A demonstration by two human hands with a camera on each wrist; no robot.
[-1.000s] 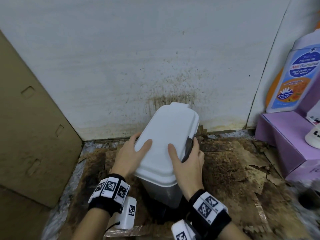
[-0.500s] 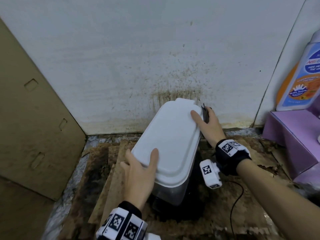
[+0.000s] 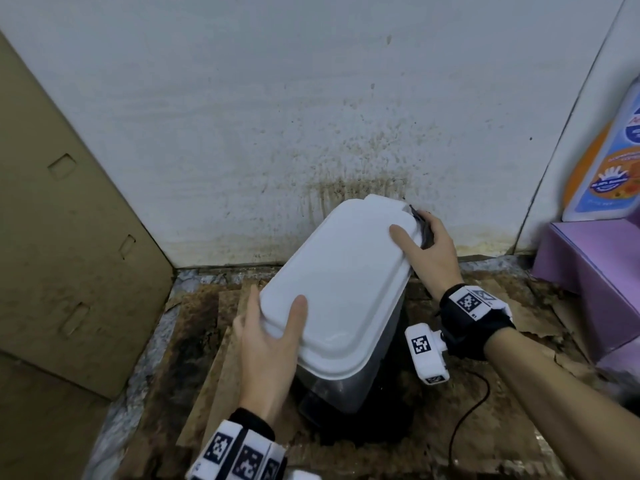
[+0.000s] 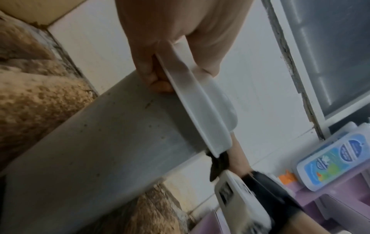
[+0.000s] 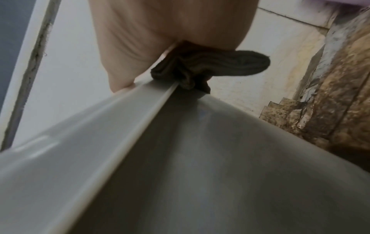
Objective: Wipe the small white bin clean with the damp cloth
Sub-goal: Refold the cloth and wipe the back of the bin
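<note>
Against the wall, on the stained floor:

Bin: small, white lid shut, grey body; stands tilted, top end toward the wall's brown streaks, base away from it.
Left hand: grasps the lid's corner farthest from the wall, thumb on top, fingers curled under the rim; steadies the bin.
Right hand: at the lid's corner nearest the wall, thumb flat on the lid, fingers pinching the cloth against the rim edge.
Cloth: dark, ribbed, bunched; pressed between fingers and lid edge, partly hidden by the hand.
Handling, bin: likely light, hollow, stiff plastic; smooth, so probably slippery once wet; tips easily.
Hold point: the lid's overhanging rim, opposite corners, seems the surest purchase.
Handling, cloth: soft, limp; conforms to the rim groove under finger pressure.
Risk: the lid may lift or flex if pulled upward at one corner.
Beside the wall, right: a bottle on a purple box, well apart from the bin.
</note>
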